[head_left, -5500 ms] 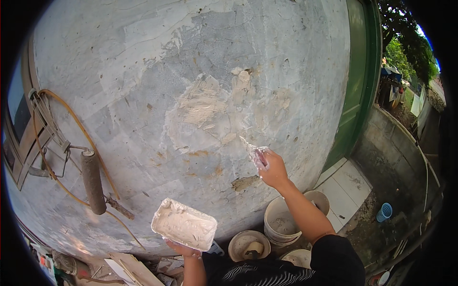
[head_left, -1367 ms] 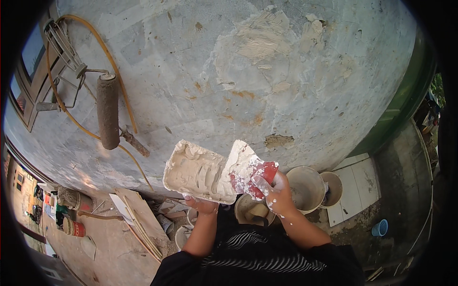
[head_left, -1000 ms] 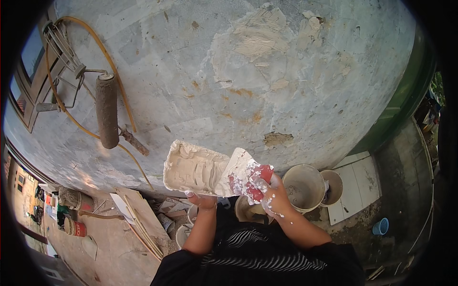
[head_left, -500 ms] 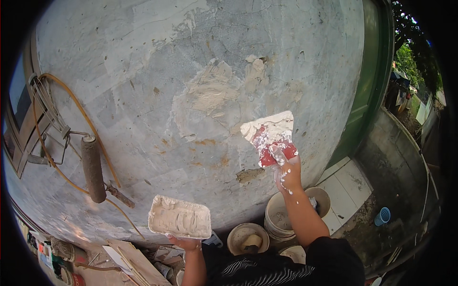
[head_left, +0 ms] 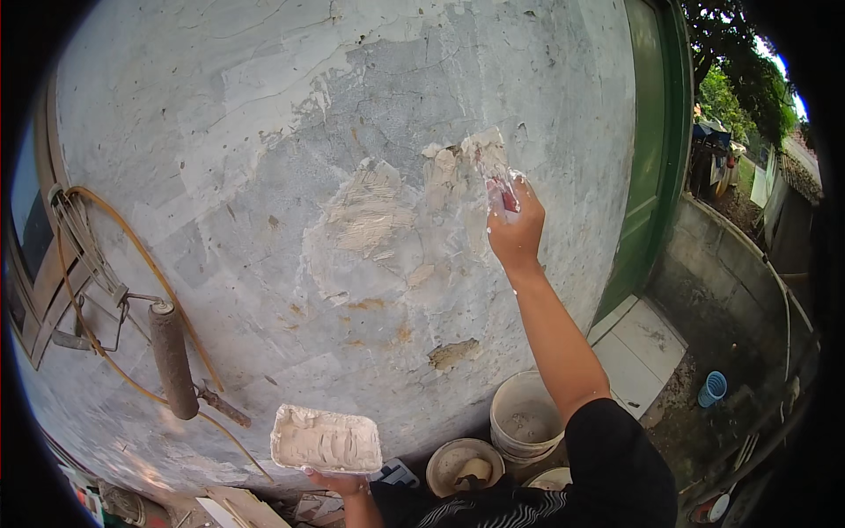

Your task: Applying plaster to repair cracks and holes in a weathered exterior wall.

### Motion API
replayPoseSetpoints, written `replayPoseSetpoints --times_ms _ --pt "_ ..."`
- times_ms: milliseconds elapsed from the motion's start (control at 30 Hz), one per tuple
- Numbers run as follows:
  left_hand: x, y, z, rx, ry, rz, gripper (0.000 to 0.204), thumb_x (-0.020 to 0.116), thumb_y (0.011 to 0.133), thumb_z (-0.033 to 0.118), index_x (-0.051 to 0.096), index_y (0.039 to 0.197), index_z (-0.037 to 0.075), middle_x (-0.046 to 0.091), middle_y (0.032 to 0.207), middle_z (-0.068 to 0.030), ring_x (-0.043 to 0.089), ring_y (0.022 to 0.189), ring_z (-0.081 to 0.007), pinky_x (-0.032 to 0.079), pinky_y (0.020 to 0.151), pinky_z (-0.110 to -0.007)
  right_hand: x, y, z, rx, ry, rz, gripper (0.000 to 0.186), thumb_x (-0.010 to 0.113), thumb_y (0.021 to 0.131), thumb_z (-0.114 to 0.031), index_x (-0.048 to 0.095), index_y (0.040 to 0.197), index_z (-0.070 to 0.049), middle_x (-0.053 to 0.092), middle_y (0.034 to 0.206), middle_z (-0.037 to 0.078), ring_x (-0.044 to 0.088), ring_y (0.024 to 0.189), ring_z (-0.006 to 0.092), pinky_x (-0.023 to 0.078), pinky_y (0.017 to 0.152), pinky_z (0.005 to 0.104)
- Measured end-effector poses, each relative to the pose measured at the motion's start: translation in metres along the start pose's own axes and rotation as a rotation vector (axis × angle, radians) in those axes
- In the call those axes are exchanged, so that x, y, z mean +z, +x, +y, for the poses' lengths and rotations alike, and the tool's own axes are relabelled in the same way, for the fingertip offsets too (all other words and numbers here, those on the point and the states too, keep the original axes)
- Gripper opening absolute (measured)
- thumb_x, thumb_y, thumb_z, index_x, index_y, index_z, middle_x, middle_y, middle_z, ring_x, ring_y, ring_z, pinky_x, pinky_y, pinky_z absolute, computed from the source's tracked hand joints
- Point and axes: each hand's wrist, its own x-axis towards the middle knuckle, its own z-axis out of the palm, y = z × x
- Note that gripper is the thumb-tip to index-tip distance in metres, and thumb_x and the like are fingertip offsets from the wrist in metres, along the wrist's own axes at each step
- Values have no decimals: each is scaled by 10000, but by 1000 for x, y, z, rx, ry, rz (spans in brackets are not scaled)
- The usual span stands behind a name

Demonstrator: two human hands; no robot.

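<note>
My right hand (head_left: 518, 224) is closed round the red handle of a putty knife (head_left: 487, 154), whose wide blade is coated in pale filler. The blade is up at the wall (head_left: 264, 290), beside a rough filler patch (head_left: 443, 172); whether it presses on the wall I cannot tell. A larger ridged patch (head_left: 370, 211) lies to the left. Low in the view, my left hand (head_left: 341, 481) grips a rectangular tray (head_left: 326, 440) of filler from below, with most of its fingers hidden. White smears cover the right fingers.
A paint roller (head_left: 172, 361) and an orange hose (head_left: 145, 233) hang on the wall at left. Below my right arm stand a white bucket (head_left: 525, 418) and a round basin (head_left: 453, 462). A green door (head_left: 647, 132) borders the wall; a blue plastic basket (head_left: 712, 389) lies at right.
My right hand has raised the putty knife up the wall, to beside the upper filler patch, and its blade has turned. The tray sits lower in the picture as the view has shifted upward.
</note>
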Motion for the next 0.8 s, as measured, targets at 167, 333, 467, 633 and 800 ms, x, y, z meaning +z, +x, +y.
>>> replayPoseSetpoints --times_ms 167,333,467,633,800 --pt "-1 2 -3 6 18 -44 756 357 841 609 241 1410 125 368 1384 -93 445 1191 -316 398 965 -493 16 -3 -4 -338 -248 -49 245 621 661 -14 579 899 28 548 827 169 530 789 362 446 665 423" --pt "-4 3 -7 -29 47 -57 765 326 842 633 221 1416 138 330 1407 -85 407 1222 -308 372 988 -476 35 -15 -20 -348 -291 -109 279 647 649 -42 582 919 -21 537 816 120 537 776 307 467 657 393" --pt "2 3 -7 -25 50 -12 765 325 844 633 221 1416 135 330 1407 -85 408 1220 -307 371 988 -474 34 -25 -32 -384 -282 -177 272 680 647 -81 601 902 -28 543 811 91 544 764 267 467 618 374" --pt "0 3 -4 -18 29 43 777 335 836 643 238 1409 127 342 1398 -86 413 1214 -307 371 987 -472 1 -18 -37 -409 -276 -149 273 627 655 -24 612 927 -39 541 799 87 539 756 282 456 620 374" --pt "-5 1 0 -31 70 -13 783 337 830 654 248 1406 131 354 1390 -82 418 1210 -305 373 986 -472 -15 14 -26 -345 -318 -10 269 601 648 -2 603 917 3 566 858 143 545 787 334 457 694 404"
